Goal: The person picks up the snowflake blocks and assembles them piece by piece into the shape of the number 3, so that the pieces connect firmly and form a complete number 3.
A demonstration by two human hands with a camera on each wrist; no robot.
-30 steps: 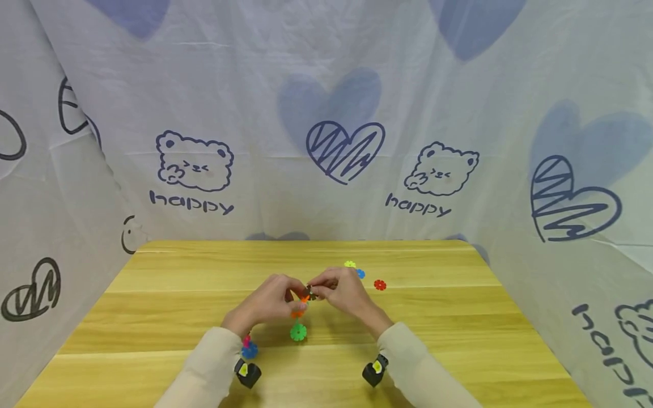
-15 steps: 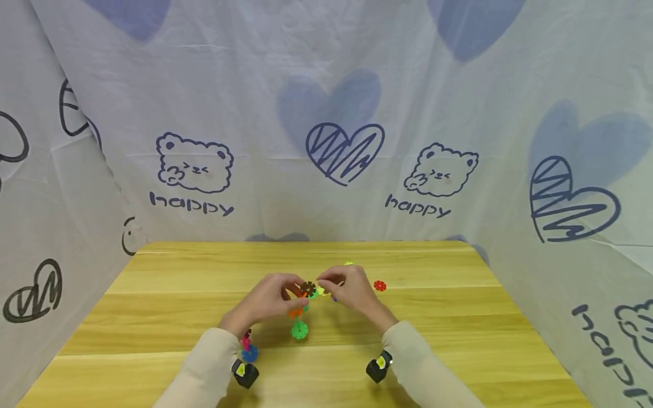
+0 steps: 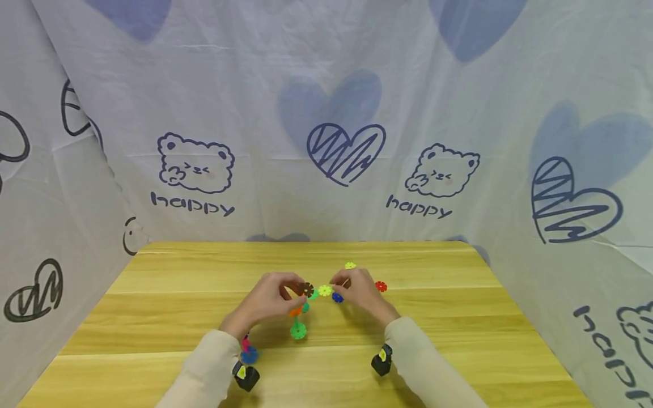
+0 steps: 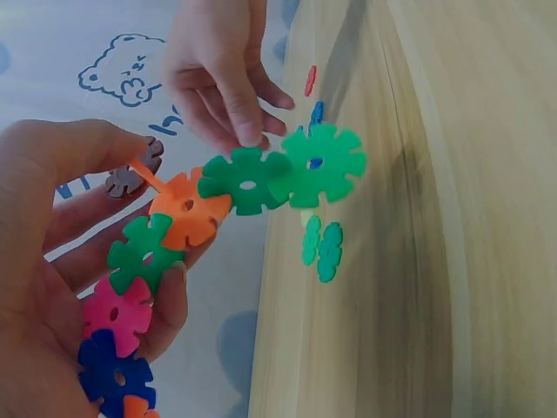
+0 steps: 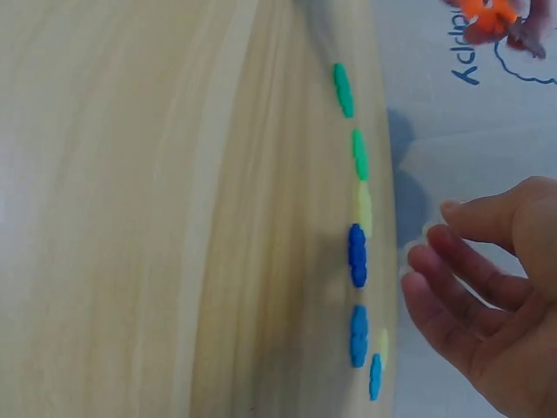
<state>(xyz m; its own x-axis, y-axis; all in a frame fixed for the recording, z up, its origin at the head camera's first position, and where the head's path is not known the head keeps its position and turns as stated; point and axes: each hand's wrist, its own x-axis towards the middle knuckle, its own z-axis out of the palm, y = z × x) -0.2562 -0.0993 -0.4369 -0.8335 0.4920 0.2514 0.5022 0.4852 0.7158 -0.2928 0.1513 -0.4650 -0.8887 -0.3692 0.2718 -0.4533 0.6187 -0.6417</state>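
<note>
My left hand [image 3: 267, 297] holds a chain of interlocking plastic snowflake discs. In the left wrist view the chain runs from a blue disc [image 4: 109, 374] past pink [image 4: 117, 313], green [image 4: 144, 252] and orange discs [image 4: 187, 209] to two more green ones at its far end. A brown disc [image 4: 135, 168] sticks out by the index fingertip. My right hand [image 3: 359, 292] hovers over the table with fingers loosely bent and nothing between them. Nearest to it are a yellow disc [image 3: 325, 290] and a dark blue disc [image 3: 337, 297] on the table.
More loose discs lie on the wooden table [image 3: 433, 340]: a red one [image 3: 381, 287] right of my right hand, a yellow one [image 3: 350, 265] behind it, and light blue ones [image 5: 359, 335]. A printed cloth [image 3: 270, 192] hangs around the table's back and sides.
My right hand has drawn away from the brown disc and moved right, uncovering the yellow and dark blue discs. My left hand keeps its hold on the chain, almost still.
</note>
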